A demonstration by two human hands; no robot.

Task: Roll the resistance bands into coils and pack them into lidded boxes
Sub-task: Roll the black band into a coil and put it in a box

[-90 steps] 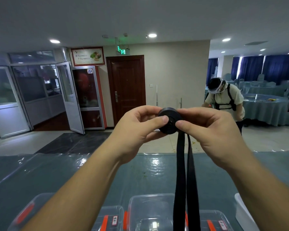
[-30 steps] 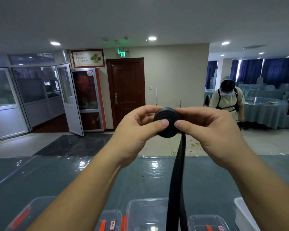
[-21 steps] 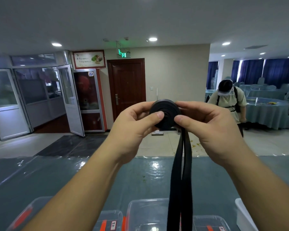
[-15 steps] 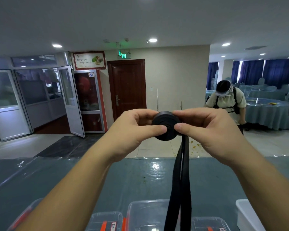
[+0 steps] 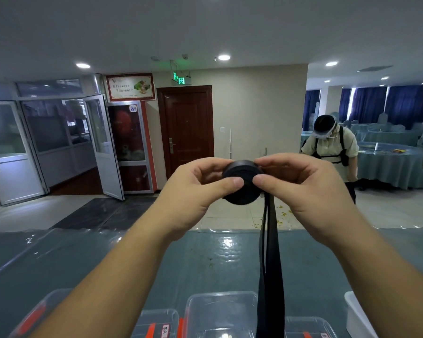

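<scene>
Left hand (image 5: 193, 191), right hand (image 5: 300, 189) pinch round black rubbery coil (image 5: 242, 185); flat matte tail (image 5: 270, 259) hangs over clear plastic boxes (image 5: 220, 313).

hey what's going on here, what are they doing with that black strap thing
A person is rolling a flat black rubber resistance band into a coil. Both the left hand and the right hand pinch the coil in the air above a grey-blue covered table. The unrolled tail hangs down over clear plastic boxes at the near edge. Nothing is packed yet from this band.
</scene>
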